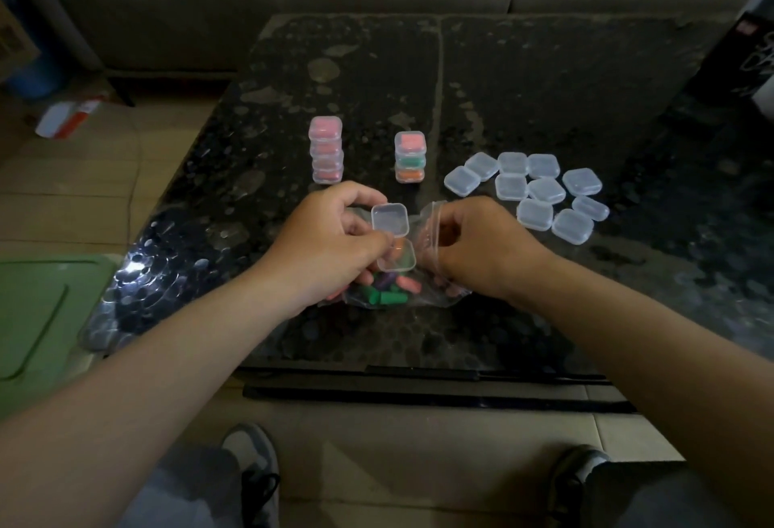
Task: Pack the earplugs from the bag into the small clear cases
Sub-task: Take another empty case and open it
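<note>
In the head view, the left hand [331,242] curls its fingers and thumb round an open clear case [393,240]. The hinged lid is tipped up beyond the fingertips and the base sits just under them, with what looks like something orange already inside. Directly beneath that hand and toward the wrist lies the zip bag [433,230], with loose earplugs [389,295] in green, purple and orange heaped at its closed end. The right hand [473,247], just beside the left, has its fingers curled in and pinches the bag's plastic mouth. Whether it also holds a plug I cannot tell. Beyond the left hand stand two stacks of filled cases [326,149] on the dark counter [544,87], and beyond and outward of the right hand lie the empty cases [540,192], lids closed. This looks like the filling step for one case. The next move likely calls for fishing a matching plug out through the bag's mouth, seating it in the base, then pressing the lid down.
</note>
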A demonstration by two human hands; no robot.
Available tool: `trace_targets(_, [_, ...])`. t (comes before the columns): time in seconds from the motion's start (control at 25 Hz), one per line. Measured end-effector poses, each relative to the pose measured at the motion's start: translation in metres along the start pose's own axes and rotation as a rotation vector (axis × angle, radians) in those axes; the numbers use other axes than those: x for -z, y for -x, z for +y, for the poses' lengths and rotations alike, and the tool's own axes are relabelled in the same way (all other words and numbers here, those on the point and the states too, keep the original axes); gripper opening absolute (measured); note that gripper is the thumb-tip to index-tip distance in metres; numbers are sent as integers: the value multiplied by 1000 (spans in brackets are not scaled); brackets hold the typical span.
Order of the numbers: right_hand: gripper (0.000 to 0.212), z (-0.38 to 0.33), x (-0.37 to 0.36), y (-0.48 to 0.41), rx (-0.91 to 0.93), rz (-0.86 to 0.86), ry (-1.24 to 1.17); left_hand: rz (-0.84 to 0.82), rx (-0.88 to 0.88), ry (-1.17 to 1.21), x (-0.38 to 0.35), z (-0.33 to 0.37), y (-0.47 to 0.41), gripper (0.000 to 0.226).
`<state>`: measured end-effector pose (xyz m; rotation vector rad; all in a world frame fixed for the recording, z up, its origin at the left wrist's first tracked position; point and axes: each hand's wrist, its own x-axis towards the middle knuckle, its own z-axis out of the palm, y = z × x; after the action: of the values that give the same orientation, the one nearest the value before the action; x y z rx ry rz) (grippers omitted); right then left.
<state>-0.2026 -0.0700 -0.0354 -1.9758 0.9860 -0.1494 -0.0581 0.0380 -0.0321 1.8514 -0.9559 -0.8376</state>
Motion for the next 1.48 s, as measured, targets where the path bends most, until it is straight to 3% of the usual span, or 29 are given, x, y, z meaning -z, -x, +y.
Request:
trace_targets(0.36, [13,-7,7,4,84,99,188,4,20,-8,3,-2,0,27])
trace_targets(0.56, [6,-11,8,6,164,322,225,-9,44,-6,3,-1,-1,30])
trace_targets(0.76, [9,-12,8,7,438,468,283,-11,52,26,3,0,-2,33])
trace_targets(0.96, [20,-3,-9,10,728,392,368,-46,59,101,7,0,-1,40])
trace_targets(1.2, [29,-5,-12,11,690,393,270,-45,46,209,9,2,-2,39])
trace_targets(1.48, [24,-5,-12,14,670,411,279,-49,51,331,9,11,4,37])
